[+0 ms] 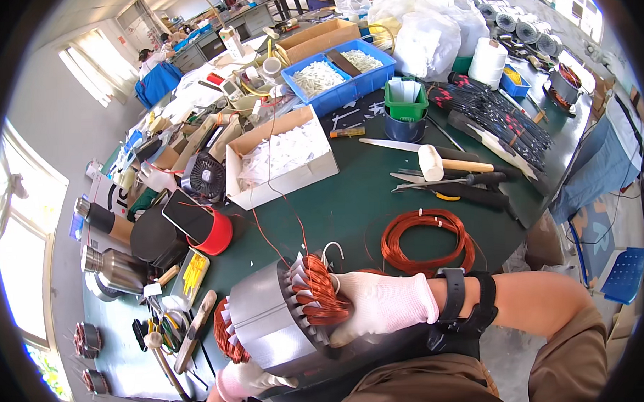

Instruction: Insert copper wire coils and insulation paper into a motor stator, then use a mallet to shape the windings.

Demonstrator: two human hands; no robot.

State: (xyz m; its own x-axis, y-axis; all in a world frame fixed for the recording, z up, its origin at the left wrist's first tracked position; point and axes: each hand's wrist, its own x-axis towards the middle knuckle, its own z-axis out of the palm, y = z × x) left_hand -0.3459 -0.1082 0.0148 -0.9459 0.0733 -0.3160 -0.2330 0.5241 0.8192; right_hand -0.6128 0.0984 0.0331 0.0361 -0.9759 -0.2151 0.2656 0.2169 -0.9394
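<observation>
A motor stator [266,320], a grey metal cylinder, lies on its side at the table's near edge in front of me. Copper wire windings [318,290] bulge from its right end between white paper slot liners, and more copper shows at its left end. My right hand [382,302], in a white glove, is closed against the right-end windings; some of its fingers are hidden behind the coil. Low on the left end, my gloved left hand [250,381] grips the stator, its thumb along the metal. Two thin copper leads rise from the windings toward the white box.
A copper wire coil [426,243] lies right of the stator. Beyond it are a white-headed mallet [434,163], pliers and scissors. A box of white paper pieces [281,156] and a blue tray [342,80] stand farther back. Left are a phone [188,214] and steel flasks [115,268].
</observation>
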